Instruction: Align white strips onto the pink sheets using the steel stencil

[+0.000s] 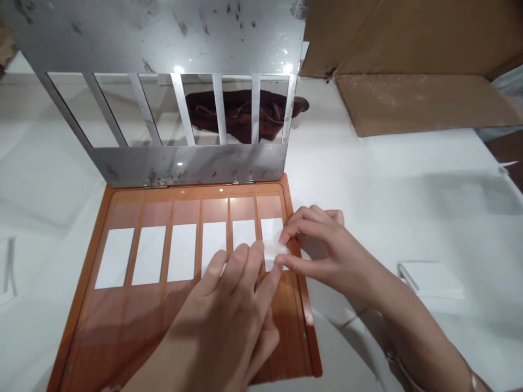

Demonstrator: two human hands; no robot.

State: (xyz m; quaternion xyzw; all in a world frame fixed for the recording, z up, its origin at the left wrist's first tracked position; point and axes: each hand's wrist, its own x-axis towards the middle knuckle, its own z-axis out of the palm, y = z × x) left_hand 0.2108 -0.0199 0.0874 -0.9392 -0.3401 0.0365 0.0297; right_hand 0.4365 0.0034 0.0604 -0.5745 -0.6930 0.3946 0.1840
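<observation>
An orange-brown board (296,305) with shallow lanes lies on the table, and several white cards (114,258) sit in a row across it. At the rightmost card (272,226) both hands meet over a small, thin, translucent white piece (273,251). My right hand (322,245) pinches its right side between thumb and index finger. Reaching over the board from below, my left hand (232,305) has its fingertips closed at the piece's left and lower edge. My left fingers partly cover the neighbouring cards. Hinged to the board's far edge, a metal frame (192,163) with rectangular slots stands raised.
Behind the frame lies a dark reddish-brown cloth (237,114). A brown cardboard box (408,38) with its flap (425,103) folded down stands at the back right. To the right, a stack of white cards (433,280) rests on the white table (368,185).
</observation>
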